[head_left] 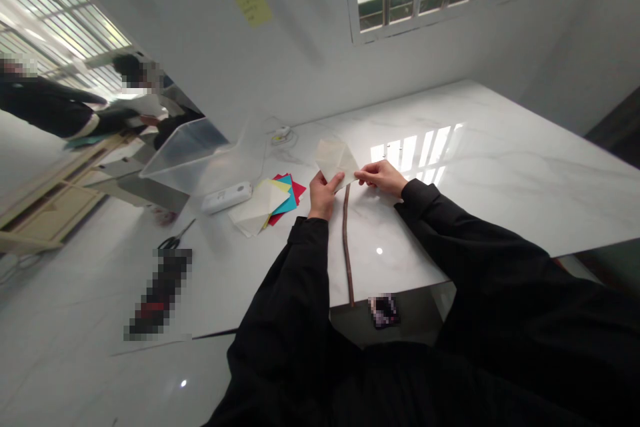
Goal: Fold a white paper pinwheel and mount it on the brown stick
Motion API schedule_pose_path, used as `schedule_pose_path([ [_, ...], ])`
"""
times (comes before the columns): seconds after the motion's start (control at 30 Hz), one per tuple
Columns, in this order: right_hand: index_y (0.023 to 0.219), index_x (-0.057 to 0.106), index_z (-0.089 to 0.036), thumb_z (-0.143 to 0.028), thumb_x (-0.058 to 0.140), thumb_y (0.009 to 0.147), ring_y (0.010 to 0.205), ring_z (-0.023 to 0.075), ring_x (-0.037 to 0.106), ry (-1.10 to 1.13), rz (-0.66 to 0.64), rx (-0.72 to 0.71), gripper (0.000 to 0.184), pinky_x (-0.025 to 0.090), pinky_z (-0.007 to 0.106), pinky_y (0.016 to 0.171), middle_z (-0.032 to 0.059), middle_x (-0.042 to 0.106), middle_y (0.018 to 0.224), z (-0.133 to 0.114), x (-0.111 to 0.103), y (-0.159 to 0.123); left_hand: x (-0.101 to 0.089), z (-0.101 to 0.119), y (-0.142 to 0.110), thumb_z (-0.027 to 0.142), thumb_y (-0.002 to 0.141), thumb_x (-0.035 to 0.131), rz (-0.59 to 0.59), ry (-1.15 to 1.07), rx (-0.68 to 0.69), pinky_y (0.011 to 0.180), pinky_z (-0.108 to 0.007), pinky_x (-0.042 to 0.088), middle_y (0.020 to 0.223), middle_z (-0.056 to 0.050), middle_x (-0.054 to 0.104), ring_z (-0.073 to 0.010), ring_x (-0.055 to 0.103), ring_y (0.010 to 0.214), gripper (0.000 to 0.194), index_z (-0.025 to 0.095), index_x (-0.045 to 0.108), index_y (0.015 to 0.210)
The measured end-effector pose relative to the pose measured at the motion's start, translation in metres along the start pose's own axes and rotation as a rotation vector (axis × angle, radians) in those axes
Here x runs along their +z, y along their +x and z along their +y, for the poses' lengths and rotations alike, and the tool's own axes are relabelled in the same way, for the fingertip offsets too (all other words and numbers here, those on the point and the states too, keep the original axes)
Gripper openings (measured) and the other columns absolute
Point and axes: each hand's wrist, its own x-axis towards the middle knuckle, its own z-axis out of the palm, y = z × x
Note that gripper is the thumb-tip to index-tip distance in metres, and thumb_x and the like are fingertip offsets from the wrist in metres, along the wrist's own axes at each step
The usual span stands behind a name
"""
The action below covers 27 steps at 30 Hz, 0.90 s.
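A cream sheet of paper, seemingly folded, is held above the table between my two hands. My left hand grips its lower left part, thumb on top. At the lower right corner, my right hand pinches the paper's edge with closed fingers. A thin brown stick lies below, running from under the paper to the table's front edge. Left of my left hand lie loose sheets: cream paper, with blue paper and red paper showing beneath.
On the white marbled table stand a clear plastic bin and a white oblong case. Scissors lie at the left, near a blurred dark item. Two people are at the far left. A yellow note hangs on the wall.
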Motion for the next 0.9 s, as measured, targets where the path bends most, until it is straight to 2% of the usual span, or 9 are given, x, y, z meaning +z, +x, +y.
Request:
schedule_pose_path([
  [0.2, 0.074, 0.075, -0.016, -0.063, 0.084, 0.073, 0.058, 0.0117, 0.050, -0.024, -0.016, 0.009, 0.049, 0.038, 0.027, 0.056, 0.0023, 0.066, 0.065, -0.0081, 0.0008, -0.0040, 0.0024, -0.0002, -0.0031, 0.050, 0.063, 0.096, -0.085, 0.043, 0.001, 0.097, -0.042, 0.059, 0.111, -0.013, 0.081, -0.0299, 0.076, 0.107, 0.061, 0.014, 0.075, 0.108],
  [0.33, 0.074, 0.075, -0.016, -0.063, 0.084, 0.074, 0.057, 0.0115, 0.048, 0.008, 0.033, -0.001, 0.048, 0.037, 0.028, 0.056, 0.0007, 0.061, 0.061, -0.0052, -0.0002, -0.0029, 0.0028, 0.0029, -0.0043, 0.051, 0.064, 0.097, -0.113, 0.016, -0.042, 0.091, -0.039, 0.061, 0.112, -0.012, 0.080, -0.0253, 0.076, 0.099, 0.064, 0.016, 0.073, 0.112],
  [0.47, 0.073, 0.072, -0.017, -0.062, 0.085, 0.073, 0.057, 0.0116, 0.047, 0.088, 0.130, -0.008, 0.047, 0.039, 0.028, 0.056, 0.0015, 0.063, 0.064, -0.0027, -0.0011, -0.0002, 0.0003, 0.0049, -0.0020, 0.053, 0.063, 0.097, -0.089, 0.026, -0.085, 0.082, -0.034, 0.060, 0.093, -0.005, 0.076, -0.0159, 0.072, 0.077, 0.065, 0.018, 0.069, 0.109],
  [0.57, 0.073, 0.071, -0.017, -0.061, 0.087, 0.072, 0.058, 0.0113, 0.047, 0.125, 0.165, -0.010, 0.046, 0.039, 0.028, 0.055, 0.0031, 0.067, 0.068, -0.0018, -0.0017, 0.0012, -0.0018, 0.0044, 0.0003, 0.054, 0.060, 0.098, -0.044, 0.034, -0.092, 0.077, -0.030, 0.058, 0.081, -0.001, 0.071, -0.0132, 0.069, 0.070, 0.064, 0.018, 0.069, 0.103],
  [0.77, 0.079, 0.074, -0.016, -0.056, 0.086, 0.072, 0.059, 0.0113, 0.048, 0.133, 0.167, -0.022, 0.042, 0.038, 0.028, 0.055, 0.0044, 0.072, 0.073, 0.0003, -0.0021, 0.0021, -0.0032, 0.0058, 0.0011, 0.052, 0.054, 0.100, 0.018, 0.012, -0.115, 0.070, -0.026, 0.056, 0.073, 0.002, 0.067, -0.0116, 0.066, 0.065, 0.059, 0.018, 0.068, 0.091],
  [0.9, 0.078, 0.073, -0.016, -0.054, 0.087, 0.071, 0.057, 0.0107, 0.047, 0.115, 0.157, -0.009, 0.041, 0.038, 0.028, 0.055, 0.0045, 0.072, 0.073, -0.0031, -0.0010, -0.0001, -0.0008, 0.0093, -0.0021, 0.052, 0.058, 0.099, -0.046, 0.004, -0.135, 0.073, -0.027, 0.059, 0.079, 0.000, 0.071, -0.0126, 0.069, 0.070, 0.059, 0.019, 0.071, 0.098],
])
